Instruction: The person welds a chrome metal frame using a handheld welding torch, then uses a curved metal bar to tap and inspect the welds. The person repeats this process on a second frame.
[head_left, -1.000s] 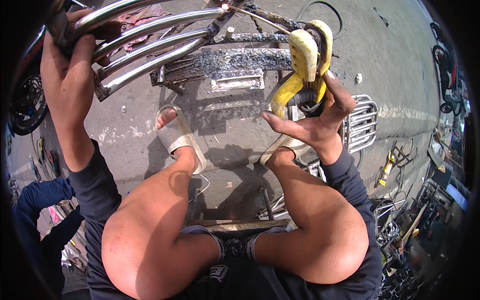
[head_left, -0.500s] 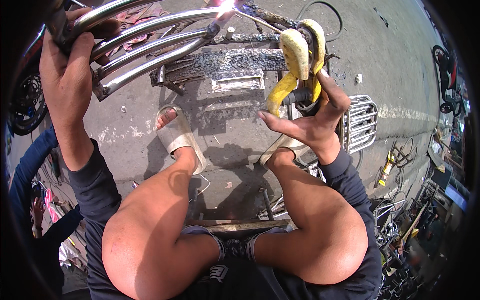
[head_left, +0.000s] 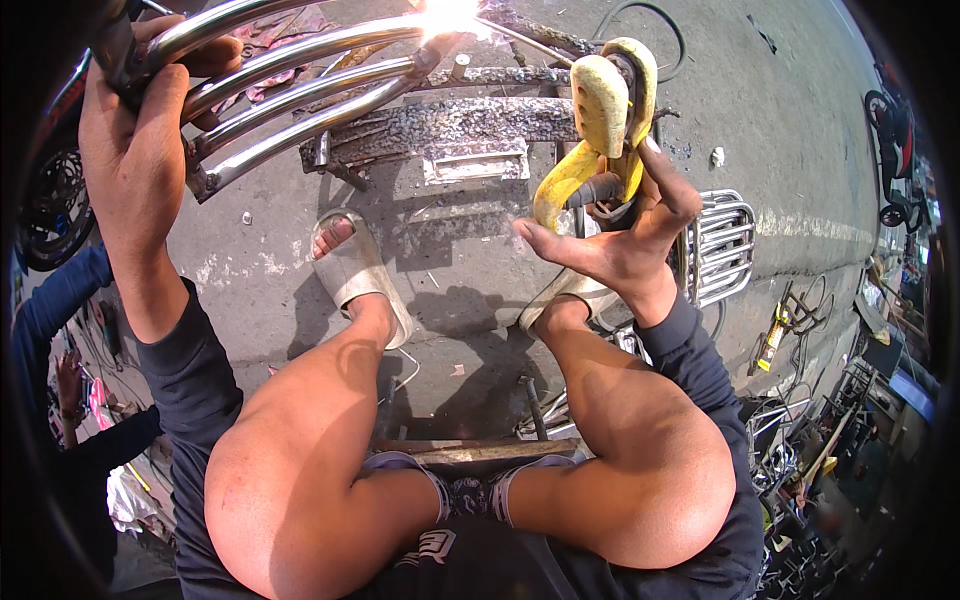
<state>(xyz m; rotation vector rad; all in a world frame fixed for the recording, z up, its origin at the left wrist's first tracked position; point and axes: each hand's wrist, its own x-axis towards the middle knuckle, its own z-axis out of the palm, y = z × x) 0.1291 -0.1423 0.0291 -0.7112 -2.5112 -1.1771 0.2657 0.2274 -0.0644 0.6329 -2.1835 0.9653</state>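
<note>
My left hand (head_left: 140, 165) is closed around the end of a rack of bent chrome tubes (head_left: 300, 100) at the upper left. The tubes' far ends lie over a spatter-crusted metal work stand (head_left: 470, 120). My right hand (head_left: 625, 250) grips a yellow welding electrode holder (head_left: 600, 105), thumb and fingers around its lower part. From its jaws a thin welding rod (head_left: 525, 40) slants up and left to the tubes. A bright welding arc (head_left: 455, 15) burns at the rod's tip, and its glare hides the joint.
Another rack of chrome tubes (head_left: 720, 245) stands on the ground right of my right hand. A black cable (head_left: 685, 50) loops at the top. Motorcycles stand at both edges. Another person's dark sleeve (head_left: 60, 300) shows at left; metal scraps (head_left: 800, 450) lie at lower right.
The arc's glare has grown larger and brighter. The electrode holder has shifted slightly right, while my left hand and the tube rack stay still. The other person's arm at left has moved a little.
</note>
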